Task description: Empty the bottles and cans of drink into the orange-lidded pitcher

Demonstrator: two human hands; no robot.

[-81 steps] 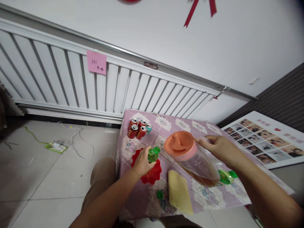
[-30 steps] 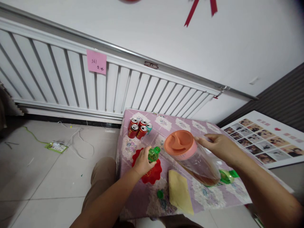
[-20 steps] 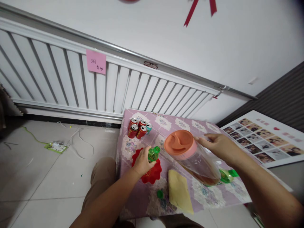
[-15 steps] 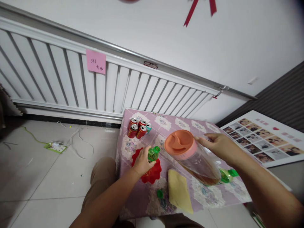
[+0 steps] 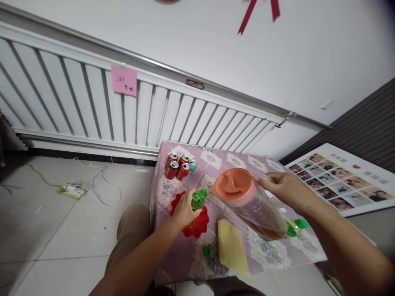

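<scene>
My left hand (image 5: 185, 210) is wrapped round a green plastic bottle (image 5: 198, 200), uncapped and upright over a scalloped red tray (image 5: 197, 226). In my right hand (image 5: 274, 185) is the handle of a clear pitcher (image 5: 254, 213) with an orange lid (image 5: 233, 183). The pitcher tilts with its lid toward the bottle, and brown liquid lies along its lower side. A gap shows between lid and bottle mouth; no stream can be made out. A loose green cap (image 5: 207, 250) and a folded yellow cloth (image 5: 232, 248) lie nearer to me.
Several drink cans (image 5: 178, 166) stand at the table's far left. Another green bottle (image 5: 294, 227) is partly behind the pitcher. A white radiator (image 5: 173, 113) runs behind the flowered tablecloth (image 5: 216, 160). A photo board (image 5: 342, 179) leans at right; a power strip (image 5: 71, 191) lies on the floor.
Almost nothing differs. The view has shifted very slightly; both hands keep their holds on the bottle and the tilted pitcher.
</scene>
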